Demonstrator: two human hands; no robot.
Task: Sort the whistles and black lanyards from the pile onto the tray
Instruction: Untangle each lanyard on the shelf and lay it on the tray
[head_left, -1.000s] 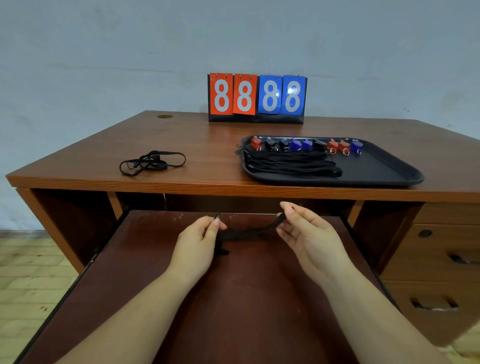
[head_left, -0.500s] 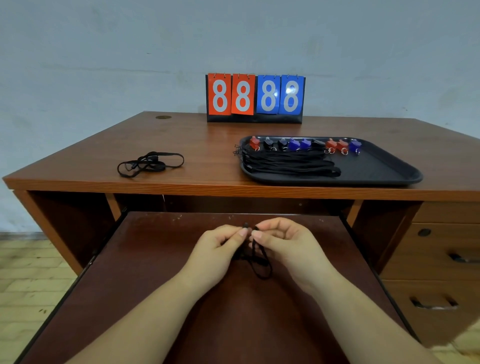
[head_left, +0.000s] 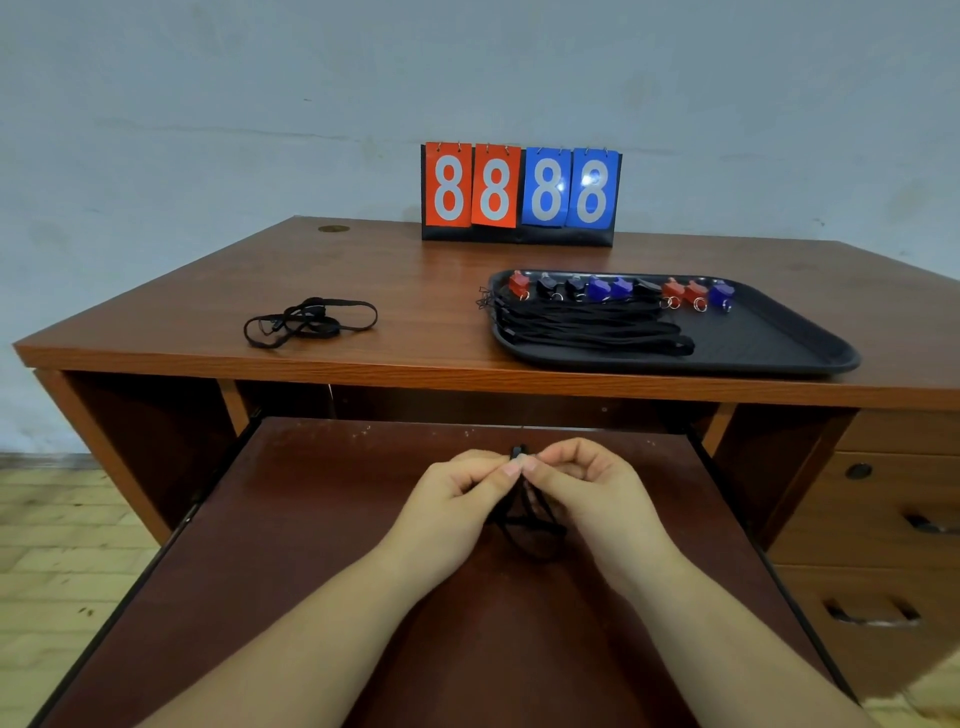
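Both hands meet over the pull-out shelf (head_left: 311, 597), fingertips pinched together on one black lanyard (head_left: 524, 525). The left hand (head_left: 457, 499) and right hand (head_left: 582, 493) have their grip clamped on its top end, and the thin cord hangs in loose loops just below, between the wrists. On the glossy wooden table (head_left: 415, 291), a flat black tray (head_left: 769, 338) holds straightened lanyards (head_left: 587, 330) and a row of small red, black and blue whistles (head_left: 618, 291). A tangled lanyard (head_left: 306, 322) lies well apart to the left.

From here I can't see most of the lanyard (head_left: 530, 525); my left hand (head_left: 457, 499) and right hand (head_left: 587, 493) cover it, probably folded. Drawer handles (head_left: 872, 616) blur rightward.
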